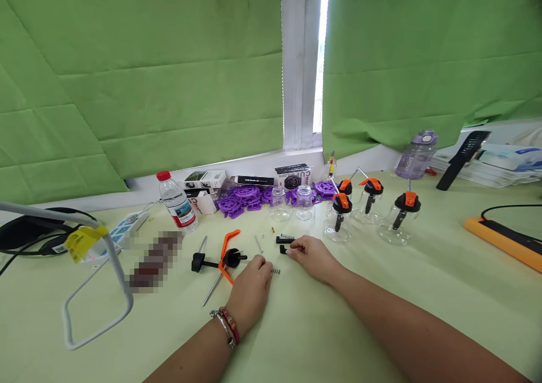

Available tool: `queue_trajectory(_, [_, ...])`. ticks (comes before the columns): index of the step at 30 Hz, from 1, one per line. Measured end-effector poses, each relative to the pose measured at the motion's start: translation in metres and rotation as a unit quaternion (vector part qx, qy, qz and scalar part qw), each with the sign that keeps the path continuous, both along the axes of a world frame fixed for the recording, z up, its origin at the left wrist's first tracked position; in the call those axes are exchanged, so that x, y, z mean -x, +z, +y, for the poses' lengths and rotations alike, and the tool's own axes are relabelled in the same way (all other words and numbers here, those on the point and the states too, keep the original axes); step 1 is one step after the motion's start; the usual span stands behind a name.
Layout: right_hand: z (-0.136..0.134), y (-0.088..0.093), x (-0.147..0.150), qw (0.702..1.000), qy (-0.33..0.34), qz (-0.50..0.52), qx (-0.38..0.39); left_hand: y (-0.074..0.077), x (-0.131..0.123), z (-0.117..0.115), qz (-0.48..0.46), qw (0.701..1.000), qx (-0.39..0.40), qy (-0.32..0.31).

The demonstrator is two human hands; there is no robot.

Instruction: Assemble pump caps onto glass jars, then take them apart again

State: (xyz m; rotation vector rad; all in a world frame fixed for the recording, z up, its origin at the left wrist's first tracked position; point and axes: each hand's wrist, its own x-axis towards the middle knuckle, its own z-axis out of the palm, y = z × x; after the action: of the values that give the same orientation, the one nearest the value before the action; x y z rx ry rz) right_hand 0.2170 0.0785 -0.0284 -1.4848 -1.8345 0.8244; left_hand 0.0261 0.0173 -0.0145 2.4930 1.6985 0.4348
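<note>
My left hand [250,287] rests low over the table with its fingers curled together. From its fingertips a small metal spring [276,271] sticks out to the right. My right hand [315,257] pinches a small black plastic piece [283,249] between thumb and fingers. Just beyond that lies a black tube [284,240], with another spring [288,236] alongside it. Left of my left hand are two black caps, one [232,258] beside bent orange levers [228,242] and the other [197,262] with a black stem. A thin metal rod [214,287] lies near them.
Several glass jars with black-and-orange tops [409,202] stand at right. Two bare glass jars [304,202], purple plastic parts [245,197] and boxes [292,177] line the back. A water bottle [178,202] and a white stand [122,276] are left; an orange bar [503,241] lies right.
</note>
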Motion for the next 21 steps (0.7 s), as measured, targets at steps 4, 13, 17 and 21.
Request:
queue_trajectory(4, [0.000,-0.001,-0.002,1.000,0.004,-0.027,0.008,-0.002,0.000,0.000,-0.050,0.998,0.007,0.029])
queue_trajectory(13, [-0.003,0.009,0.000,0.990,0.019,-0.120,-0.073,0.000,0.003,0.004,-0.112,0.993,0.038,0.024])
queue_trajectory(17, [-0.014,0.012,0.007,0.985,0.073,-0.109,-0.115,0.001,0.003,0.005,-0.114,0.992,0.044,0.021])
queue_trajectory(21, [-0.025,0.012,0.017,0.971,0.171,-0.118,-0.120,0.000,0.003,0.006,-0.123,0.991,0.043,0.020])
